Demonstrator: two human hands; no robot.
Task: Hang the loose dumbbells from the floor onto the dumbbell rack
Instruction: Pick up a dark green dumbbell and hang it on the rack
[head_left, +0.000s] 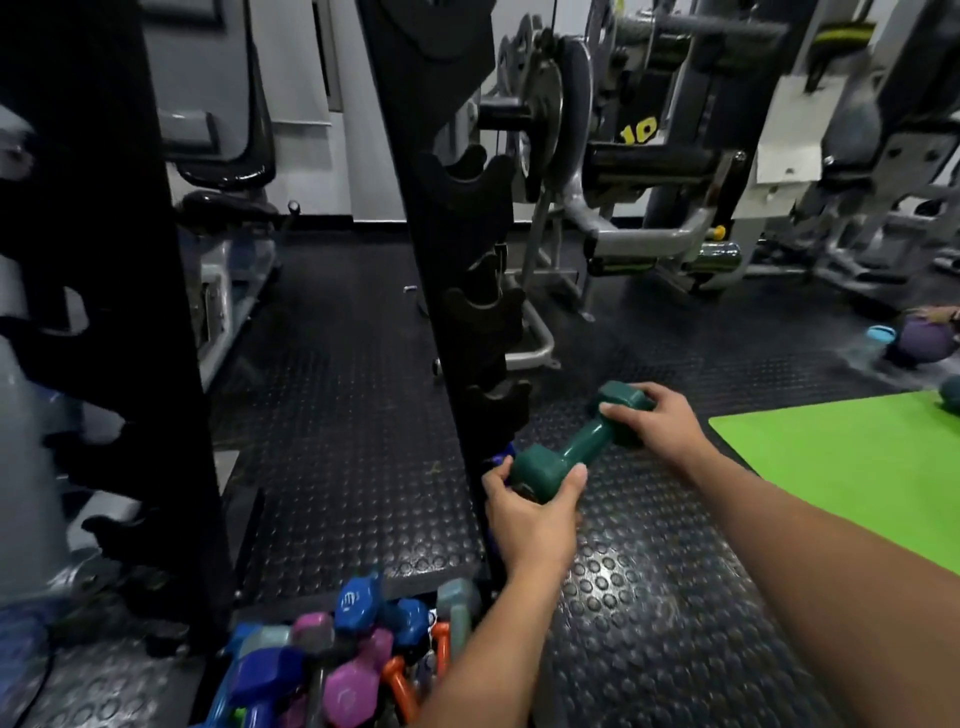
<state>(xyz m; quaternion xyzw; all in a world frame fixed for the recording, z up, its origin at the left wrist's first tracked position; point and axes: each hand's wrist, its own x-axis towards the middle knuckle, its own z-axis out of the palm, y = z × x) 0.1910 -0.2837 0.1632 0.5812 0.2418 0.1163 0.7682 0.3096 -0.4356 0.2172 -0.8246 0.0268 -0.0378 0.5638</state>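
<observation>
A dark green dumbbell (582, 441) is held off the floor, slanting from lower left to upper right. My left hand (530, 512) grips its near head and my right hand (654, 421) grips its far head. It hangs just right of the black dumbbell rack's right upright (441, 260), level with the lowest notched cradles (498, 405). The left upright (104, 260) stands close at the left. A pile of several loose dumbbells (343, 654) in blue, purple, pink, orange and grey lies at the rack's foot. A blue one (503, 458) peeks from behind the upright.
Black studded rubber flooring (337, 415) covers the ground. A green mat (857, 467) lies at the right with another green dumbbell (950, 389) at its edge. Weight machines (623, 171) stand behind the rack. A purple ball (930, 338) and blue item sit far right.
</observation>
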